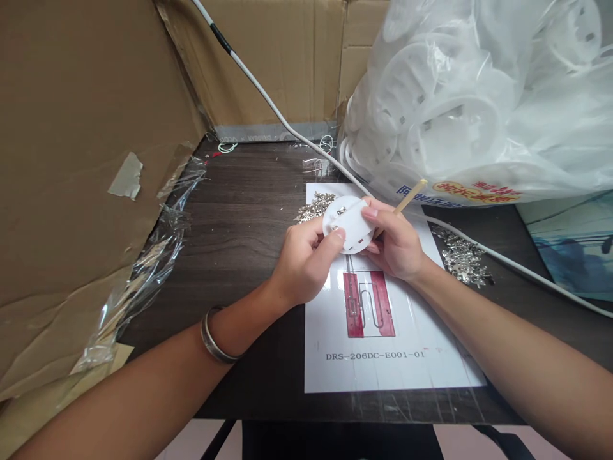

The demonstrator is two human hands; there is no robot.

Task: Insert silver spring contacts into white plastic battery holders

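Note:
A round white plastic disc (352, 225) with slots and small metal pieces in it is held above the printed sheet. My left hand (309, 259) grips its left side, thumb pressed on the face. On the right edge, my right hand (395, 239) also closes on the disc, thumb on top. A thin wooden stick (410, 196) pokes up from between the fingers of that hand; its lower end is hidden. Behind the disc lies a pile of small metal clips (315, 207). A second pile of metal clips (464, 259) is right of my right hand.
The printed sheet (368, 370) is taped to the dark table (230, 217). A big clear bag (445, 115) of white discs fills the back right. A white cable (282, 118) runs diagonally across. Cardboard (86, 128) walls the left and back.

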